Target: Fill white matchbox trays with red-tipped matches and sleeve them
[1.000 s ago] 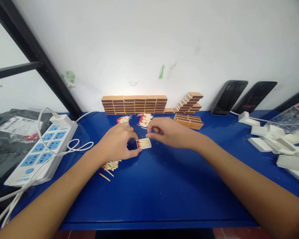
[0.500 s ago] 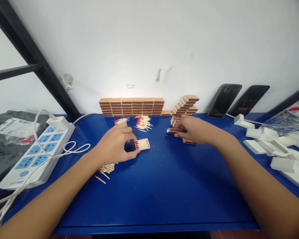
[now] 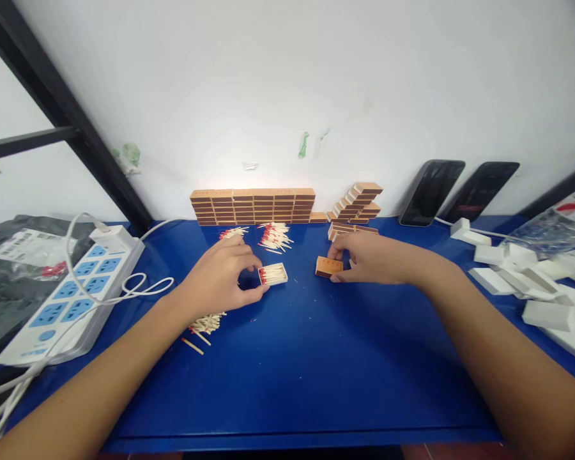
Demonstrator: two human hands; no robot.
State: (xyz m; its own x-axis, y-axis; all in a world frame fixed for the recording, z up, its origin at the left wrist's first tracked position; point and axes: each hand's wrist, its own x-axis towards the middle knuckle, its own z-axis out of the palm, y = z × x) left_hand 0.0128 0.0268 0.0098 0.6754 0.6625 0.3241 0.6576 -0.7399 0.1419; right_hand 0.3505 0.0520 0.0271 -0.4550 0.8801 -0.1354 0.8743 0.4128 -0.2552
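**Both hands on matchbox parts at the middle of the blue counter**

The left hand (image 3: pixel 220 275) has its grip closed on an open matchbox tray (image 3: pixel 273 274): thumb and fingertips pinch the tray's left end, where the red match heads lie. The tray rests flat on the blue counter (image 3: pixel 306 370), filled with matches lying side by side.

The right hand (image 3: pixel 376 257) is well apart from the tray, to its right. Its grip is clamped on a brown matchbox sleeve (image 3: pixel 328 266), with the fingers on the far edge and the thumb on the near edge. The sleeve sits low at the counter; whether it touches the surface cannot be told.

Just left of the left wrist lies a small heap of loose matches (image 3: pixel 207 322), with 1 or 2 stray sticks beside it. Behind the tray are 2 more match piles (image 3: pixel 274 236), near the wall.

Against the wall stands a neat row of stacked matchboxes (image 3: pixel 253 206). To its right is a looser, stepped stack (image 3: pixel 357 203), just behind the right hand.

Farther out, a white power strip (image 3: pixel 71 291) with blue sockets and a looped cable lies at the left. 2 dark phones (image 3: pixel 431 191) lean on the wall at the right. White blocks (image 3: pixel 531 281) are scattered at the right edge.
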